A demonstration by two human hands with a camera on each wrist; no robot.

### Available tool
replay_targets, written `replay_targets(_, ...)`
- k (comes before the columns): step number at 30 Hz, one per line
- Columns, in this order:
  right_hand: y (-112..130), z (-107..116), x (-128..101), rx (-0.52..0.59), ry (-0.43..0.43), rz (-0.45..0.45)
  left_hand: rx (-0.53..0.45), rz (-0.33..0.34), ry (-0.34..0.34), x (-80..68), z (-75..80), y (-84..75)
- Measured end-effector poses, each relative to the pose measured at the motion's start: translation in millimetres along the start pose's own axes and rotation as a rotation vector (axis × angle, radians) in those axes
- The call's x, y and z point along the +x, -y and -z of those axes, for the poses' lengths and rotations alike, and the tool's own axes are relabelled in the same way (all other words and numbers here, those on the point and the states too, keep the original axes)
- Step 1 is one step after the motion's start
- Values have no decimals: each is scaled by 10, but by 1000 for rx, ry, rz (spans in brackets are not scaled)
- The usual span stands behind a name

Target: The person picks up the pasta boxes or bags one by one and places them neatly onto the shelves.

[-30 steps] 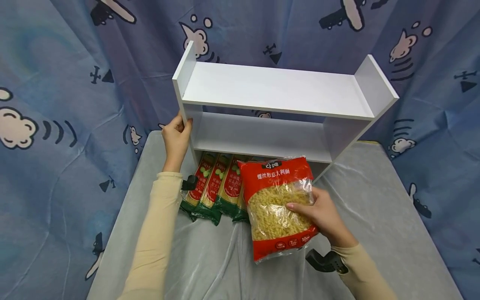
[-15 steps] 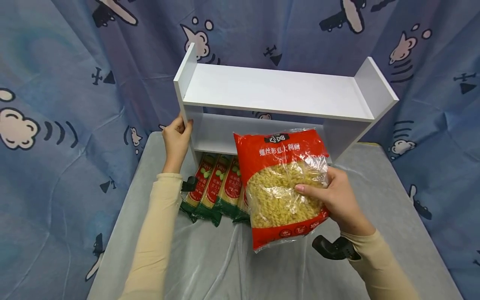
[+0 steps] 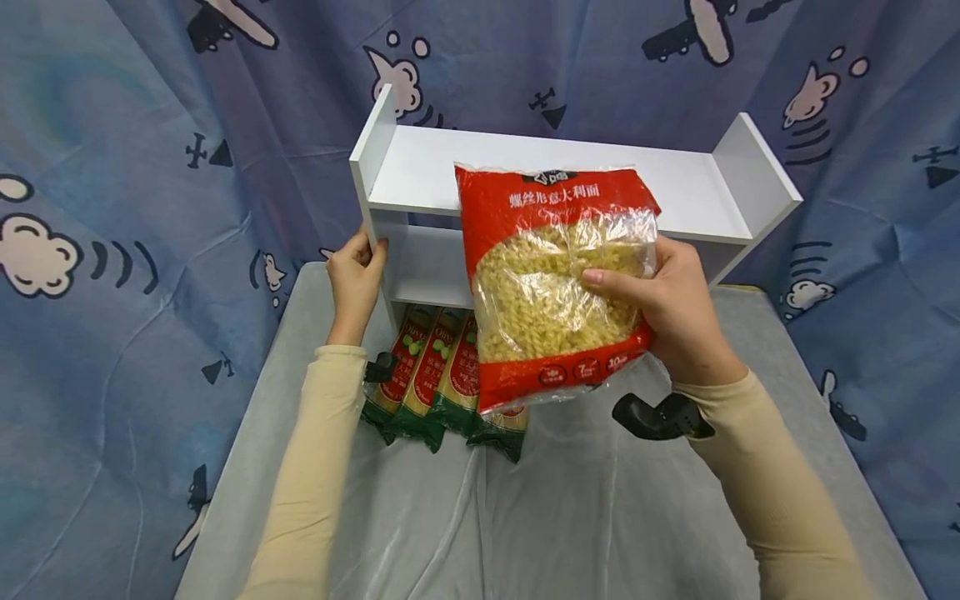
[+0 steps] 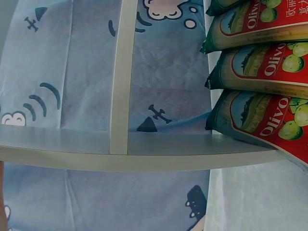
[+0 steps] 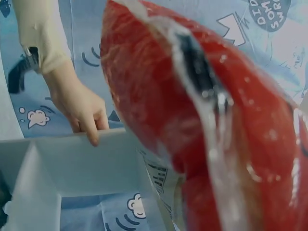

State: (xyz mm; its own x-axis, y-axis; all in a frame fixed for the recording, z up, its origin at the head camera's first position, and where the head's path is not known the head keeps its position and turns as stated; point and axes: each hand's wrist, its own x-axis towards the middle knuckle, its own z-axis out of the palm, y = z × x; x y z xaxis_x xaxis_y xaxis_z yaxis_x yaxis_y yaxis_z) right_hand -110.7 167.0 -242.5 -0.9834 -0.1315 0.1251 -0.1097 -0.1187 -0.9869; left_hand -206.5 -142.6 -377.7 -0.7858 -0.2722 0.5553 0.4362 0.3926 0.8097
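My right hand [image 3: 675, 304] grips a red and clear bag of spiral pasta [image 3: 555, 292] by its right side, thumb on the front. In the head view the bag is raised before the white shelf [image 3: 420, 167], covering part of its upper and middle boards. My left hand [image 3: 354, 283] holds the shelf's left side panel, thumb on the inner face; the right wrist view also shows that left hand [image 5: 82, 108] on the panel's edge. Several green and red packs of spaghetti [image 3: 427, 379] lie under the lowest visible board, ends sticking out toward me.
A grey cloth [image 3: 570, 508] covers the table beneath the shelf. Behind it hangs a blue patterned curtain [image 3: 300, 100]. The shelf's right side panel [image 3: 753, 175] rises beyond my right hand. Close up, the left wrist view shows the spaghetti packs [image 4: 269, 62] beside the shelf frame [image 4: 122, 72].
My right hand has lifted the bag of pasta upward from in front of the lower shelf to the upper board's height, uncovering more spaghetti packs. My left hand has stayed on the side panel.
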Motion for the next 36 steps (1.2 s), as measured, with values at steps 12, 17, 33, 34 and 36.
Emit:
replay_targets(12, 144, -269, 723, 73, -49, -64, 36, 12, -2, 0, -7, -12)
replay_targets(17, 174, -369, 968, 77, -50, -113, 21, 16, 5, 7, -13, -14)
replay_targets(33, 222, -708, 1363, -17, -38, -173, 15, 60, -13, 34, -1, -6)
replay_targets(34, 225, -725, 1380, -16, -43, -182, 17, 51, -13, 34, -2, -3)
replay_targets(36, 234, -762, 1416, -22, -60, -199, 29, 17, -17, 36, -7, 10)
